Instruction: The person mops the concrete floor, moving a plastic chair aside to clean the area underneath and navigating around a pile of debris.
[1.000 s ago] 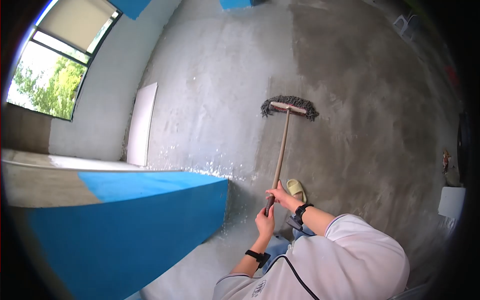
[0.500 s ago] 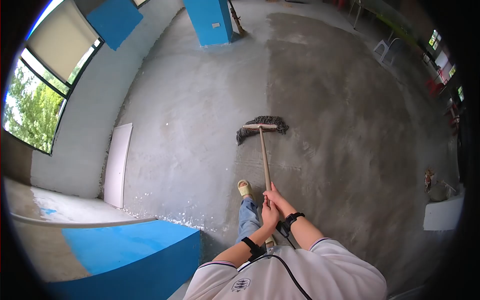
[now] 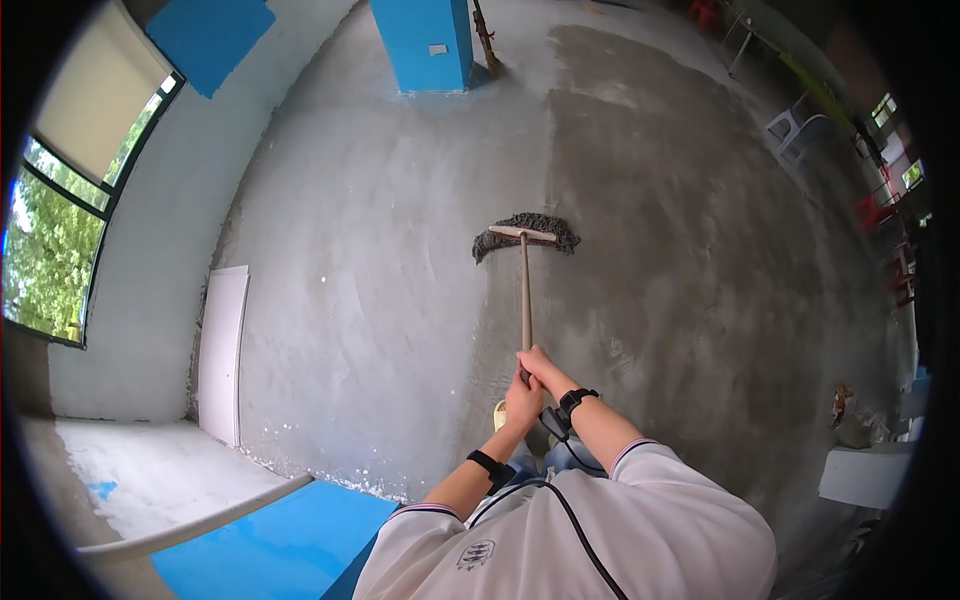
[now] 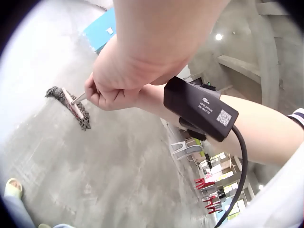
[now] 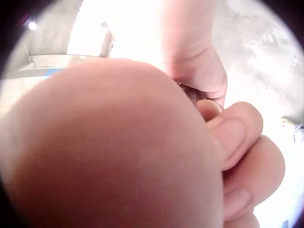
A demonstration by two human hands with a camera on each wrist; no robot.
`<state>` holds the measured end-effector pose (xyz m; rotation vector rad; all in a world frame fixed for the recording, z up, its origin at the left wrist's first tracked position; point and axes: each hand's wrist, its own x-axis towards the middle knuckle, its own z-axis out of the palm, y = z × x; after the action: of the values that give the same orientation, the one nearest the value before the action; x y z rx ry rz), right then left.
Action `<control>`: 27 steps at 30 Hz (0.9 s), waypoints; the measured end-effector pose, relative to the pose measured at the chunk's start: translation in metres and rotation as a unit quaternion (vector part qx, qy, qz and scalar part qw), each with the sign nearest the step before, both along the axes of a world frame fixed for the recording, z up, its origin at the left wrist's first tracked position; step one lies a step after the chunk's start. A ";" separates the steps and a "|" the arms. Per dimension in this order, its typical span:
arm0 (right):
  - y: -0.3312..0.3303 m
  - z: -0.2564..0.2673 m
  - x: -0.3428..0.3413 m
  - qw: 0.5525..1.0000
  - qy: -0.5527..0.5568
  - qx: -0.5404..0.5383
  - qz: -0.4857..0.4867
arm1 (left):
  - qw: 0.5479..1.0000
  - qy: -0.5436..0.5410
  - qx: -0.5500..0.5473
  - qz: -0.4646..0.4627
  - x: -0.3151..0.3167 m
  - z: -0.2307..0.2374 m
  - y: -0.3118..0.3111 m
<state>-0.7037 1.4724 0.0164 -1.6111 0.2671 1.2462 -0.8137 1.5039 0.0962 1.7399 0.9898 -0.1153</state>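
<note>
A mop with a dark grey, stringy head lies against the concrete floor ahead of me, its pale wooden handle running back toward my body. My right hand grips the handle near its upper end. Just behind it, my left hand holds the end of the same handle, the two hands close together. In the left wrist view the mop head shows beyond both hands. Curled fingers of the right hand fill much of the right wrist view, where the handle is mostly hidden.
A blue pillar stands ahead. At left, a white panel leans on the wall, and a blue-topped ledge is nearby. A white chair and a white block stand at right. Darker floor spreads right of the mop.
The mop head first came nearer my feet, then slid forward slightly. The hands drew together on the handle. My view has tilted up, bringing the pillar in, and the ledge sits lower.
</note>
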 end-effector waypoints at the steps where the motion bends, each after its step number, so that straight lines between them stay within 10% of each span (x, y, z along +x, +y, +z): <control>1: 0.013 0.013 0.012 1.000 -0.006 0.006 0.028 | 1.000 0.004 0.001 -0.004 0.010 0.014 0.012; 11: 0.108 -0.037 0.022 1.000 -0.010 0.003 -0.019 | 0.994 0.062 0.066 0.054 0.037 -0.020 0.097; 18: 0.136 -0.050 0.162 0.999 0.032 0.009 0.032 | 0.991 0.097 0.083 0.042 0.165 -0.045 0.127; 23: 0.112 -0.055 0.249 0.996 0.036 -0.009 0.079 | 0.921 0.085 -0.333 0.184 0.249 -0.044 0.116; 27: 0.094 -0.066 0.275 0.993 0.038 -0.041 0.104 | 0.914 0.106 -0.364 0.142 0.244 -0.054 0.096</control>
<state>-0.4287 1.5661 -0.0498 -1.6974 0.2045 1.4746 -0.5695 1.6002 0.0424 0.9016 1.1569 -0.4342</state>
